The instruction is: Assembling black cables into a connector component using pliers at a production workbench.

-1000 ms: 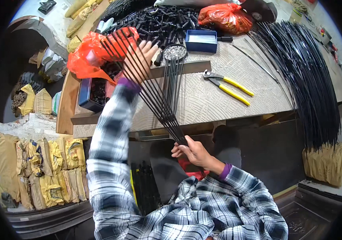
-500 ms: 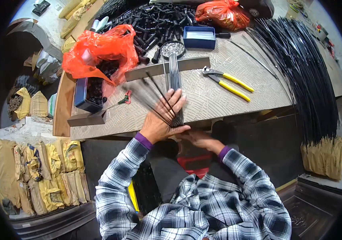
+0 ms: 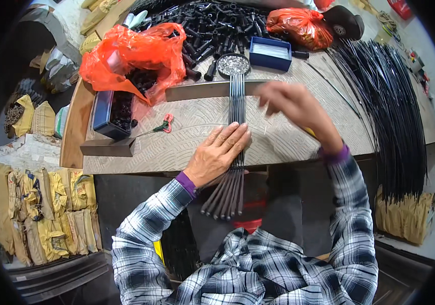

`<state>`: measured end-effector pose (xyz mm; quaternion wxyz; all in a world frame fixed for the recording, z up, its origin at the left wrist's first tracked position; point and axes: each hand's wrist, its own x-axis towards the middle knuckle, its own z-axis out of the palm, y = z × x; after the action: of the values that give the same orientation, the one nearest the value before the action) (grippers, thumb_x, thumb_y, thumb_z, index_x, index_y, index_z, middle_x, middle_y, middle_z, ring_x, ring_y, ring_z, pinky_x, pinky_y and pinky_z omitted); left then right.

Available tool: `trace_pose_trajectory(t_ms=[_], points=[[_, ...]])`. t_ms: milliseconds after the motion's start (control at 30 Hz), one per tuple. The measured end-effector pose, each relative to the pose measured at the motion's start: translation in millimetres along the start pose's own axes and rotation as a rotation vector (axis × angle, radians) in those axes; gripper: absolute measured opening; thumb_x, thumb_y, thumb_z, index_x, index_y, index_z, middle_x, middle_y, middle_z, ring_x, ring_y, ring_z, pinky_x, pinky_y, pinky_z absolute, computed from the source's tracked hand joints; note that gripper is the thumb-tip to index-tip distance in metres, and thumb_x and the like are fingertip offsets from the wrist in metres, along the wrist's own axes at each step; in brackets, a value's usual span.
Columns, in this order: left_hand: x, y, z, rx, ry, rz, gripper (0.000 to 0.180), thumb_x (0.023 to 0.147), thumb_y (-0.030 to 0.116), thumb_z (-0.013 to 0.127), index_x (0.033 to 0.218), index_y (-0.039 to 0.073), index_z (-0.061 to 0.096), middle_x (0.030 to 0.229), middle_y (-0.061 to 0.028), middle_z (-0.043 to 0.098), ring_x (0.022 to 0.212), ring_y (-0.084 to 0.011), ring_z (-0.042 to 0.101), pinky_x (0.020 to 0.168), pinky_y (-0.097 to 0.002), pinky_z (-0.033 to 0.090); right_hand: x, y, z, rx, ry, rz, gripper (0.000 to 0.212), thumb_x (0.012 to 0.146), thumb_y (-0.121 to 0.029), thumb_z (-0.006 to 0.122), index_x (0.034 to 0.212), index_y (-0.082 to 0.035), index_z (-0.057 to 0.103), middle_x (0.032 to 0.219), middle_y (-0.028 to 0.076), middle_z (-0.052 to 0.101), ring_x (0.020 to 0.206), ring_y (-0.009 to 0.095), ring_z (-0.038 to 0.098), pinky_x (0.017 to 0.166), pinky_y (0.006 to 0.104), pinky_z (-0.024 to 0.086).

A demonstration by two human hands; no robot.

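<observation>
A bundle of thin black rods (image 3: 236, 101) lies flat on the patterned bench top (image 3: 192, 127), running from a metal bar (image 3: 197, 90) at the back to past the front edge. My left hand (image 3: 217, 155) presses flat on the rods near the front edge, fingers together. My right hand (image 3: 291, 104) hovers blurred above the bench just right of the rods, fingers loosely spread and holding nothing I can see. The rods' near ends (image 3: 222, 203) fan out over my lap.
An orange plastic bag (image 3: 131, 51) and a dark box of black parts (image 3: 113, 114) sit at left. A round tin (image 3: 233, 64), a blue box (image 3: 271, 52) and a heap of black tubes (image 3: 212, 23) lie behind. A big pile of long black rods (image 3: 395, 112) fills the right.
The rods were held fanned in the air, then laid down on the bench against the metal bar. My left hand now pins them flat, and my right hand has risen to the right.
</observation>
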<state>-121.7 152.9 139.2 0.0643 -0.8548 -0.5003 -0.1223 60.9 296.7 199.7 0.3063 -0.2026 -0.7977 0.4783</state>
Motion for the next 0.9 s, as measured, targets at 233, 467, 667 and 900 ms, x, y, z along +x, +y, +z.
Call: trace_pose_trajectory(t_ms=[233, 467, 667, 900], points=[[4, 3, 2, -0.013, 0.011, -0.009, 0.051, 0.082, 0.019, 0.044, 0.131, 0.004, 0.038, 0.138, -0.0106, 0.035, 0.127, -0.0237, 0.034, 0.102, -0.0369, 0.031, 104, 75, -1, -0.642, 0.098, 0.012, 0.033, 0.088, -0.03, 0.051, 0.09, 0.002, 0.061, 0.054, 0.005, 0.046, 0.051, 0.011, 0.046, 0.05, 0.0282, 0.038], [0, -2, 1, -0.054, 0.012, -0.028, 0.053, 0.081, 0.018, 0.045, 0.131, 0.004, 0.038, 0.139, -0.0107, 0.034, 0.127, -0.0234, 0.034, 0.101, -0.0377, 0.032, 108, 48, -8, 0.546, 0.451, 0.062, 0.03, 0.089, -0.028, 0.052, 0.074, -0.002, 0.057, 0.056, -0.004, 0.044, 0.044, 0.003, 0.034, 0.039, 0.0193, 0.024], [4, -4, -6, -0.205, -0.04, -0.054, 0.07, 0.072, 0.025, 0.059, 0.134, 0.008, 0.034, 0.142, -0.0109, 0.027, 0.129, -0.0292, 0.029, 0.103, -0.0405, 0.031, 118, 78, -76, -0.453, 0.255, -0.059, 0.02, 0.087, -0.023, 0.055, 0.089, -0.005, 0.064, 0.062, 0.001, 0.055, 0.055, 0.01, 0.052, 0.05, 0.0218, 0.04], [4, -6, 1, -0.139, -0.084, -0.064, 0.074, 0.068, 0.017, 0.062, 0.135, 0.008, 0.032, 0.143, -0.0123, 0.025, 0.131, -0.0353, 0.023, 0.104, -0.0431, 0.029, 127, 87, -87, -1.099, -0.078, 0.18, 0.015, 0.073, -0.023, 0.063, 0.082, -0.012, 0.065, 0.076, 0.01, 0.063, 0.073, 0.026, 0.062, 0.064, 0.0374, 0.047]])
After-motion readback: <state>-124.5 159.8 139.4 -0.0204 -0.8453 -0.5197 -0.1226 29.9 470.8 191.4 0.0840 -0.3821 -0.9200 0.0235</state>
